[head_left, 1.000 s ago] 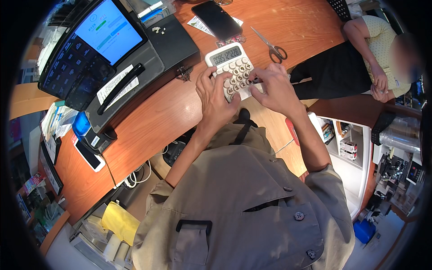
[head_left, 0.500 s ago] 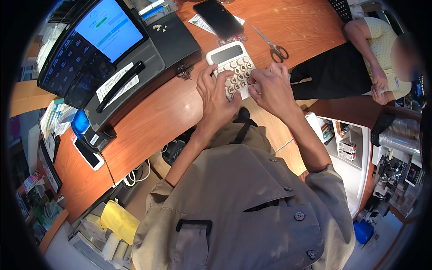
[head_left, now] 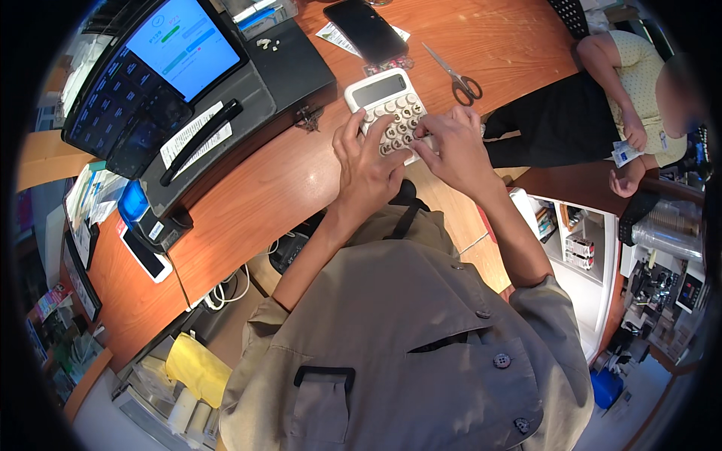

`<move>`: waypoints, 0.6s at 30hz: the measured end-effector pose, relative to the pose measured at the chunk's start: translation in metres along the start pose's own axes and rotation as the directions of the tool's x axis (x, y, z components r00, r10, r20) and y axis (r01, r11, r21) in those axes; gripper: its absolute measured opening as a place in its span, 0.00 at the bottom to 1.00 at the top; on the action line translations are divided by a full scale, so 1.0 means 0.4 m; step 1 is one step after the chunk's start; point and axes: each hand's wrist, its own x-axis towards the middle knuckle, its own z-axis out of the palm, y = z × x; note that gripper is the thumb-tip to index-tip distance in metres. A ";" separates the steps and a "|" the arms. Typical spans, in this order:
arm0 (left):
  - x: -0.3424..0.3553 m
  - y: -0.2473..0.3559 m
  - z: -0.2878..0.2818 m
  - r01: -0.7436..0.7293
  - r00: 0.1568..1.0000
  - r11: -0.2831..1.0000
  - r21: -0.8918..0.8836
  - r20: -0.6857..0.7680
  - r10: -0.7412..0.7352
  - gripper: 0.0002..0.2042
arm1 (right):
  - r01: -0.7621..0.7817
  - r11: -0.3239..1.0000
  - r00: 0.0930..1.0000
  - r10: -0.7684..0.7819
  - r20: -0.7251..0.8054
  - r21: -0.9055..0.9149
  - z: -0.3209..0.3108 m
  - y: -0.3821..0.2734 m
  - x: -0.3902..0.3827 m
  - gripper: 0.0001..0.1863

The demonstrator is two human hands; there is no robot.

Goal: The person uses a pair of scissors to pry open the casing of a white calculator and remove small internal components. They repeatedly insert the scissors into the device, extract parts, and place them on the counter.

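A white calculator point(head_left: 378, 92) with round keys and a dark display lies at the desk's near edge. My left hand point(head_left: 368, 169) rests over its lower left side, the fingers spread and bent over the keys. At the lower right of the keys is my right hand point(head_left: 460, 154), its fingers curled and the thumb and forefinger close together against the calculator. The two hands hide the lower keys and corners. Beyond the right hand lie scissors point(head_left: 462, 84) with dark handles. Behind the calculator is a black phone point(head_left: 366, 31) on a printed paper.
A lit touch screen point(head_left: 183, 46) on a black stand fills the desk's left side, with a paper slip point(head_left: 197, 137) before it. A white-edged phone point(head_left: 147, 254) lies farther left. At right sits another person point(head_left: 639, 83) holding small papers point(head_left: 626, 153). White shelves point(head_left: 594, 240) stand below.
My left hand has shifted slightly right over the calculator. The right hand's fingers have moved a little. The other person's hands have parted, and small papers now show in one of them.
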 end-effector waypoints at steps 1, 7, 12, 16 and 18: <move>0.000 -0.001 -0.002 -0.015 1.000 1.000 0.003 0.011 0.015 0.11 | -0.029 0.997 0.999 0.027 0.033 0.069 -0.007 0.008 0.000 0.08; -0.001 0.003 -0.010 -0.050 0.993 0.998 0.027 0.108 0.047 0.13 | -0.058 0.952 0.997 0.037 0.075 0.299 -0.023 0.042 0.002 0.11; 0.017 -0.008 -0.031 -0.083 0.983 0.996 0.021 0.164 0.078 0.12 | -0.099 0.919 0.992 0.061 0.111 0.381 -0.022 0.056 0.000 0.11; 0.034 -0.004 -0.045 -0.075 0.973 0.997 -0.024 0.218 0.079 0.12 | -0.117 0.810 0.993 0.098 0.065 0.574 -0.012 0.094 -0.005 0.13; 0.038 0.004 -0.055 -0.078 0.972 0.994 -0.074 0.218 0.093 0.13 | -0.196 0.768 0.968 0.250 -0.004 0.609 -0.013 0.145 0.004 0.13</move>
